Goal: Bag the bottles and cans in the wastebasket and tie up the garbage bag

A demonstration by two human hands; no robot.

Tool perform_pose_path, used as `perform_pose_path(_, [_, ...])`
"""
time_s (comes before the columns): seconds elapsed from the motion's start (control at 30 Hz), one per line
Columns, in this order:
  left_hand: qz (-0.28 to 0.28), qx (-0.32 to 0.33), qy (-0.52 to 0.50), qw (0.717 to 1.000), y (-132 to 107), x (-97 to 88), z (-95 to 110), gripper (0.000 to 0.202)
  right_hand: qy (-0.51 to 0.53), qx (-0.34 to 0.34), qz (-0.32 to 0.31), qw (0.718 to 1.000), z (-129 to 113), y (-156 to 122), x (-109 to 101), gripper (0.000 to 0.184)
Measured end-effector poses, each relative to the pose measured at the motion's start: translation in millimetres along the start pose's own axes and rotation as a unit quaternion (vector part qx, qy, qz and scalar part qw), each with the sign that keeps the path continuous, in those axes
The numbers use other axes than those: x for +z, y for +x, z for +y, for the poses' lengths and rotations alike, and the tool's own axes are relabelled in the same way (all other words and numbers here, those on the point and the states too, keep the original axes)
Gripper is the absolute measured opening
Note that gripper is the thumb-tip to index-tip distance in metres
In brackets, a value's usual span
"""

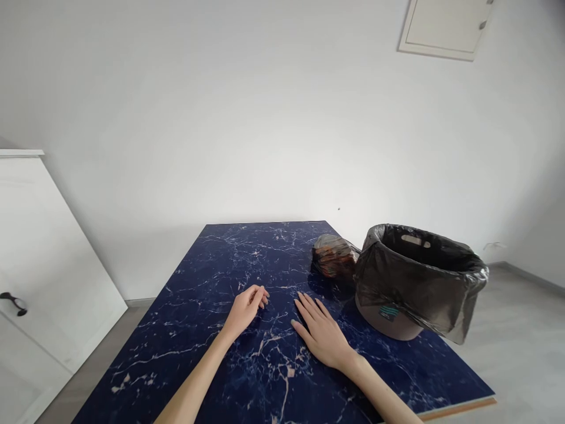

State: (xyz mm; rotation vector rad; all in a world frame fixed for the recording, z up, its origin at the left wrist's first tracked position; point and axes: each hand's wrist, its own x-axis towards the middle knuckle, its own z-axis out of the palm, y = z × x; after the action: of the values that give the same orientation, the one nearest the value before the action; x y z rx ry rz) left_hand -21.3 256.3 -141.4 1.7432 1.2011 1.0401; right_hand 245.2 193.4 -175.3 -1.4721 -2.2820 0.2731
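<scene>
My left hand [248,307] rests over the middle of the dark blue marbled table [212,265], its fingers curled in loosely and nothing showing in them. Flat on the tabletop, my right hand [322,334] has its fingers stretched out and holds nothing. Beyond it and to the right stands a trash can [392,321] lined with a black plastic bag [410,288] that folds over the rim. Against the can's left side lies a knotted dark see-through bag [334,257] with orange-brown contents I cannot make out.
A white cabinet [48,282] with a black handle [13,303] stands at the left. Behind the table rises a pale wall [220,118] with a small white panel door [445,26] high on the right. The table's edge [463,406] ends near the front right, above grey floor.
</scene>
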Motion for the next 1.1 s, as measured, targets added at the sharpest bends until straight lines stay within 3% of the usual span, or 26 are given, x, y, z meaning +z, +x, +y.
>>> perform_pose_path(0.63, [0.008, -0.001, 0.026, 1.000, 1.0, 0.6, 4.7, 0.050, 0.011, 0.022, 0.004, 1.000, 41.7, 85.1, 8.8, 0.068])
perform_pose_path(1.1, [0.003, -0.001, 0.046, 0.999, -0.1, 1.0, 9.0, 0.048, 0.036, 0.025, 0.037, 0.998, 44.5, 84.4, 10.6, 0.059])
